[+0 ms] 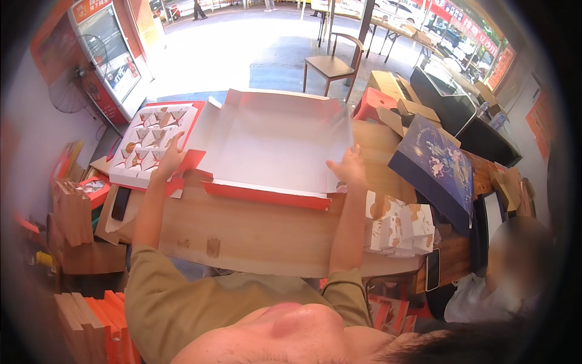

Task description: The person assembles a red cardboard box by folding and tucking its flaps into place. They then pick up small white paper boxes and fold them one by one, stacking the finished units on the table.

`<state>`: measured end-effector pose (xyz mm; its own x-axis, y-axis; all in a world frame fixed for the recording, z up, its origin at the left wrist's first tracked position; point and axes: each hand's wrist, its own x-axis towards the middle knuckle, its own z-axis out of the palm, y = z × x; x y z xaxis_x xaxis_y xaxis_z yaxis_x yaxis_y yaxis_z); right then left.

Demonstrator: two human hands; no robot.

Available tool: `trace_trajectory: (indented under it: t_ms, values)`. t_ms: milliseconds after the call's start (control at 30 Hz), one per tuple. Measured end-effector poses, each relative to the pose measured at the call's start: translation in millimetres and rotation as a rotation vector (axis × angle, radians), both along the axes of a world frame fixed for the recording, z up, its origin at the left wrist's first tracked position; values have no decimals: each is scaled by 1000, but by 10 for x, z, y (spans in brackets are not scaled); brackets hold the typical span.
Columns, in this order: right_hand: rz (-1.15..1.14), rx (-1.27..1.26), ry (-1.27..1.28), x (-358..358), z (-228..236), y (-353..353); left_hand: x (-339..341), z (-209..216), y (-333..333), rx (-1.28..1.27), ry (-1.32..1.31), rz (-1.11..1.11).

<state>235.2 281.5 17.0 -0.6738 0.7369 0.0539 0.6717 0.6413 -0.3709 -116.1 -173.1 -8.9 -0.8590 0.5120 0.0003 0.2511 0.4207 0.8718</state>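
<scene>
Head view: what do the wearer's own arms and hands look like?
Short, loose, plain olive-green sleeves cover the upper arms; below them the arms are bare. The left hand and right hand are ungloved.

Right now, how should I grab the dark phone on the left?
Probably pinch the dark phone by its two long edges, coming from above with your left hand: it looks thin and lies flat, its long sides running roughly away from you.

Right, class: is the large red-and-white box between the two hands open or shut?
Open: the box shows its bare white inside facing up, and no lid covers it.
</scene>
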Motion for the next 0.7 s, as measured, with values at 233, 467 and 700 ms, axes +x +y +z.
trace_trajectory:
  t_ms: [233,467,700]
  values:
    - [12,141,-13,-97,85,-145,60,-268,-435,-193,209,-203]
    - [219,342,332,-47,71,26,740,248,-185,-309,745,-173]
    - [192,215,316,-36,-61,133,539,-228,-428,-292,743,-218]
